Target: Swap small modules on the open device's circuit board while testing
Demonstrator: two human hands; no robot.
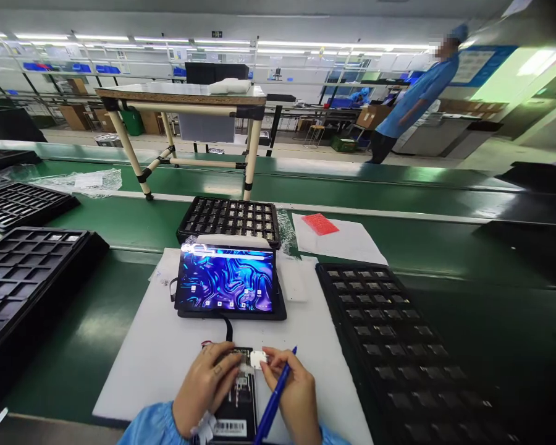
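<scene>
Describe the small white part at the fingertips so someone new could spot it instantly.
Start at the white mat on the green bench, below the lit tablet. Near its front edge the left hand steadies a black board; the small white square part sits at that board's top edge, pinched by the right hand. It is the only white piece on it.

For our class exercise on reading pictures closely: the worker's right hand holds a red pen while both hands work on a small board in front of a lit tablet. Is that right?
Not quite. The head view shows the pen in the right hand is blue, not red. The rest stands: the left hand and right hand work on the small board in front of the lit tablet.
</scene>
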